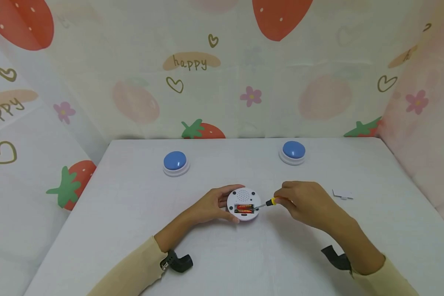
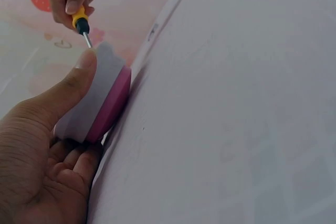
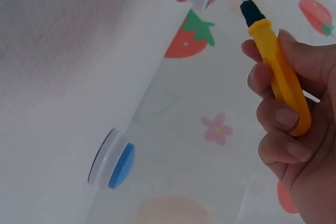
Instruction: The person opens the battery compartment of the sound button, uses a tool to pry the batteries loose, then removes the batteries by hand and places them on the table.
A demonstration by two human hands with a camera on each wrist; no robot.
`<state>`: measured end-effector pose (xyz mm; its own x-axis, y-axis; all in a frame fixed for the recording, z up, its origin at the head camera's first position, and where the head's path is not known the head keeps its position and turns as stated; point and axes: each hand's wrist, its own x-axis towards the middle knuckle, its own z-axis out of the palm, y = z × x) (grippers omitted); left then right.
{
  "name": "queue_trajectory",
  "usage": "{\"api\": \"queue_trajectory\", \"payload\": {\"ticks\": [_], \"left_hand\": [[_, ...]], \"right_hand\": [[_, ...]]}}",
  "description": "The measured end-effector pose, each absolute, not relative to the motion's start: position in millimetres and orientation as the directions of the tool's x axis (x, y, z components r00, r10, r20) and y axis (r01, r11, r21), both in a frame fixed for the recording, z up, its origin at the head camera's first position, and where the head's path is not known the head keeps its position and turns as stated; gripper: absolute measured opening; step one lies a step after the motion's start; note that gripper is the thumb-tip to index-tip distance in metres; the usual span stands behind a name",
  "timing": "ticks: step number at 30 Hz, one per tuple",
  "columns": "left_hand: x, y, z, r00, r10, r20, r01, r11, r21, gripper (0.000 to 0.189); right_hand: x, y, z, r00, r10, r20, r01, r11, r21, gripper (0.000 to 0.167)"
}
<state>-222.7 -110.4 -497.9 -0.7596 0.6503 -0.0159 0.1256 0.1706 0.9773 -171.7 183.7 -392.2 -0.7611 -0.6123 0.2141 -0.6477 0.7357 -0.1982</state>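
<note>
In the head view my left hand (image 1: 216, 204) grips a round white button device (image 1: 240, 196) by its left edge, thumb at the front. Its underside faces up, showing speaker holes and dark feet. Two red-and-black batteries (image 1: 244, 209) lie side by side in its uncovered compartment. The left wrist view shows the device's pink dome (image 2: 113, 103) turned down toward the table. My right hand (image 1: 307, 203) holds a yellow-handled screwdriver (image 3: 281, 74) with a black collar. Its metal tip reaches the right end of the battery compartment.
Two blue-topped push buttons stand farther back, one at left (image 1: 175, 161) and one at right (image 1: 293, 151). A small white battery cover (image 1: 343, 194) lies on the white table (image 1: 222, 263) beyond my right hand. Strawberry-patterned cloth walls (image 1: 214, 94) rise behind and beside the table.
</note>
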Motion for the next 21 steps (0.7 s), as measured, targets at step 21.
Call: {"api": "queue_trajectory", "payload": {"ticks": [21], "left_hand": [[-223.5,-110.9,-499.2,-0.750,0.661,0.006,0.134,0.143,0.981,0.093]], "right_hand": [[-164.3,176.9,-389.4,-0.734,-0.632,0.249,-0.674,0.724,-0.148,0.013]]}}
